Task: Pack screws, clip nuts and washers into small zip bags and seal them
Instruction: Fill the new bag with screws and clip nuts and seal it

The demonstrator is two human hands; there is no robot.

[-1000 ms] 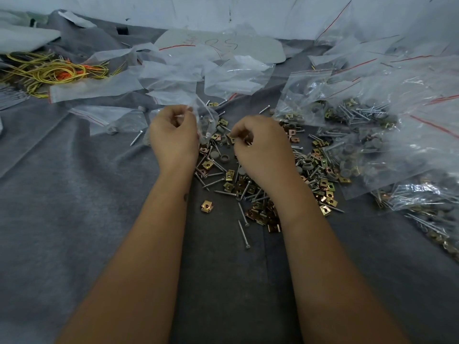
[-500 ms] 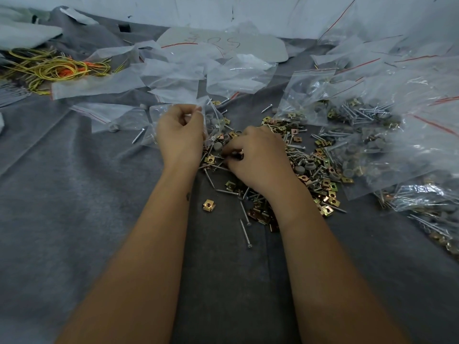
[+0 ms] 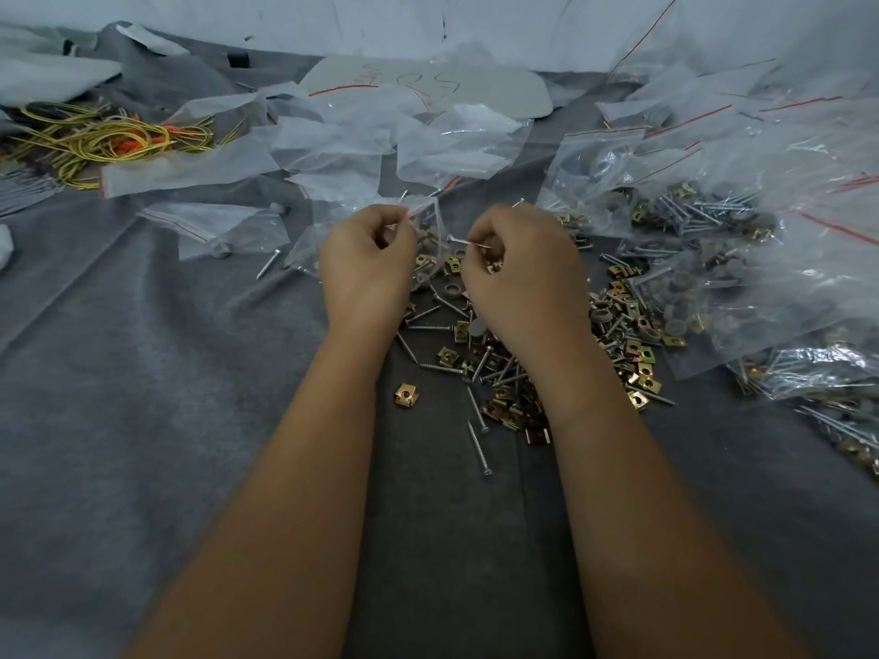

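Screw (image 3: pixel 468 242) pinched in my right hand (image 3: pixel 518 273); left hand (image 3: pixel 366 259) grips bag (image 3: pixel 418 209) mouth. Risk: tip snags plastic, screw drops.

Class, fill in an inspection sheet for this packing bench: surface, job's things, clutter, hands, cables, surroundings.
Surface: grey cloth, creased.
Job's things: loose pile of screws, clip nuts and washers; filled zip bags at right; empty zip bags behind.
Clutter: stray clip nut, stray screw.
Hands: left hand pinches a small zip bag; right hand holds a screw towards it.
Cables: yellow and orange wire tangle, far left.
Surroundings: white wall.
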